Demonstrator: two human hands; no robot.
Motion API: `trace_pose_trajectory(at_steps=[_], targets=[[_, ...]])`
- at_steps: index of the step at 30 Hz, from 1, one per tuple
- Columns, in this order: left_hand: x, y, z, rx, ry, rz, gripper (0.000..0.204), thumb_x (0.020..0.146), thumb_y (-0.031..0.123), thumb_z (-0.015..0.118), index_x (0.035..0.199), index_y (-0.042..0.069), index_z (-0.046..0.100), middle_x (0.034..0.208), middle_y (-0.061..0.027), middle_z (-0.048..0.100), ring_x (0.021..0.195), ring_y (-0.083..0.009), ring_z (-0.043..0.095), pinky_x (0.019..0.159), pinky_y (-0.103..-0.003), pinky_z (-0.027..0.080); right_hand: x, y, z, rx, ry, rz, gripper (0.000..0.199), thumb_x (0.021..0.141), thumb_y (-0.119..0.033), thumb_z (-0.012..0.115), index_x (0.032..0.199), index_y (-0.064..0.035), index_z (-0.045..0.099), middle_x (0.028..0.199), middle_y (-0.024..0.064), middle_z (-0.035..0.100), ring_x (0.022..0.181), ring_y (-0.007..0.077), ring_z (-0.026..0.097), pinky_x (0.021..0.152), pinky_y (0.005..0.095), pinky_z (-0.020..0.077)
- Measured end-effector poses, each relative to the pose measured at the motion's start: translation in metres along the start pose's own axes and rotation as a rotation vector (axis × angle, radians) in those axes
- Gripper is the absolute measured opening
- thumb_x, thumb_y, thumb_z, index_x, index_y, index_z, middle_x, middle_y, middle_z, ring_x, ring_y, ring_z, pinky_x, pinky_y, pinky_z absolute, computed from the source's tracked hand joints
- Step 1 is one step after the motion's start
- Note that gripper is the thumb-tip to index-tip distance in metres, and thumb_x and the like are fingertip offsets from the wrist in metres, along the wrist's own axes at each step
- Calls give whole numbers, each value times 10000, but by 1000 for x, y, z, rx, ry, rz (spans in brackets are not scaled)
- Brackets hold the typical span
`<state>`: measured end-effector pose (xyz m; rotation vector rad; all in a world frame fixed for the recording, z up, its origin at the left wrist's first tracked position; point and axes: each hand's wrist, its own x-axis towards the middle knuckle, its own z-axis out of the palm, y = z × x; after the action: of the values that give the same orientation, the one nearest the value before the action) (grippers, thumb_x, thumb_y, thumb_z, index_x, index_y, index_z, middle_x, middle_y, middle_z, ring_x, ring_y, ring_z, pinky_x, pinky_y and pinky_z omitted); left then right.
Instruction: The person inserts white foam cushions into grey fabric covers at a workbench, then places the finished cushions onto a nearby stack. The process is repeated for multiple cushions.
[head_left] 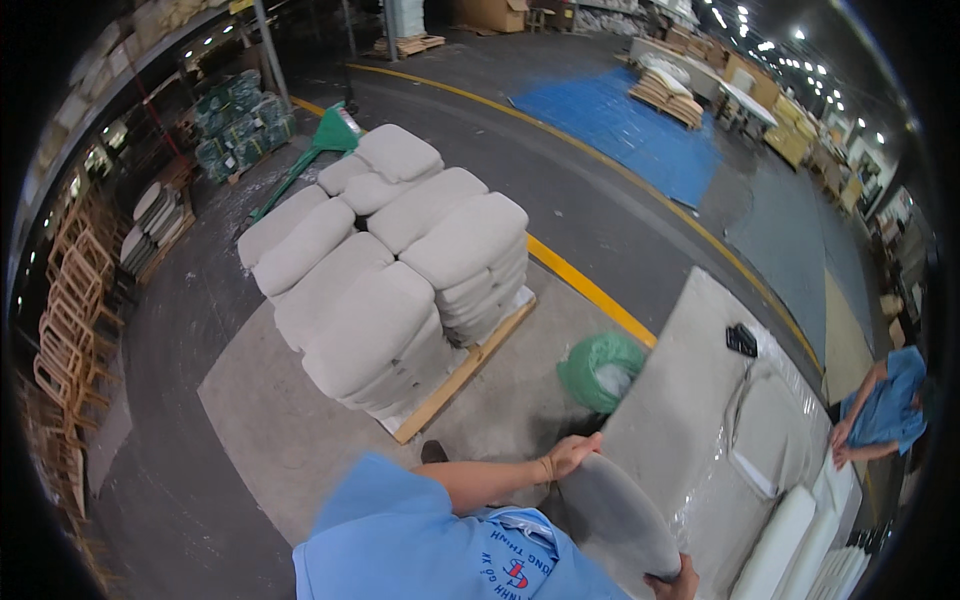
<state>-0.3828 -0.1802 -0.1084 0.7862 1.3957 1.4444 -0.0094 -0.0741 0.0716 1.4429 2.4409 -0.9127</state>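
Observation:
A light grey seat cushion (pixel 618 518) with rounded edges is tilted up between my hands, beside the near side of the worktable. My left hand (pixel 574 456) grips its upper left edge, fingers wrapped over the rim. At the lower right end of the cushion, my right hand (pixel 676 580) holds the edge; part of that hand is cut off by the frame. The worktable (pixel 668 400) has a pale grey top with clear plastic over part of it. Another grey cushion or cover (pixel 770 425) lies on the table, near a small black object (pixel 741 340).
Stacked grey cushions (pixel 370 320) fill a wooden pallet (pixel 470 372) to my left. A green bag (pixel 600 372) stands by the table corner. White pads (pixel 785 540) lie on the table's right, where a co-worker (pixel 885 405) stands. Wooden chair frames (pixel 75 310) line the far left.

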Motion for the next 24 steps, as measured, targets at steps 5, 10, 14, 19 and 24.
trace_pose_trajectory(at_steps=[5, 10, 14, 19, 24], targets=[[-9, 9, -42, -210, 88, -382, 1013, 1009, 823, 216, 1321, -15, 692, 1344, -187, 673, 1300, -296, 584, 1128, -386, 402, 11, -73, -24, -165, 52, -17, 783, 749, -304, 877, 1380, 60, 591, 1145, 304, 733, 1113, 383, 720, 948, 450, 550], [-45, 48, -148, -219, -126, -377, 896, 979, 758, 462, 1470, 19, 580, 1441, -139, 603, 1366, -254, 515, 1145, -382, 389, 37, -172, -27, -27, -160, 27, 718, 759, -241, 863, 1344, 94, 615, 1115, 256, 747, 1061, 330, 717, 907, 398, 553], [-78, 79, -235, -18, -207, -297, 741, 949, 570, 720, 1450, 40, 593, 1392, -103, 635, 1311, -230, 572, 1101, -378, 449, 106, -200, -14, -25, -159, 58, 971, 482, -287, 1037, 1335, -52, 637, 1072, 132, 712, 1073, 299, 686, 948, 389, 525], [-118, 119, -327, -502, -14, 44, 721, 925, 440, 774, 1481, 43, 541, 1387, -124, 646, 1256, -269, 630, 1067, -466, 511, 200, -357, -113, 11, -115, -718, 886, 746, -349, 935, 1481, -59, 535, 1172, 110, 685, 1084, 246, 672, 942, 389, 540], [-161, 183, -370, -1173, 40, 131, 594, 1024, 389, 635, 1481, 27, 522, 1416, -158, 632, 1311, -326, 607, 1127, -519, 482, 290, -393, -93, 1468, 7, -808, 612, 966, -273, 698, 1511, -76, 502, 1350, 125, 648, 1259, 268, 619, 1038, 443, 534]])
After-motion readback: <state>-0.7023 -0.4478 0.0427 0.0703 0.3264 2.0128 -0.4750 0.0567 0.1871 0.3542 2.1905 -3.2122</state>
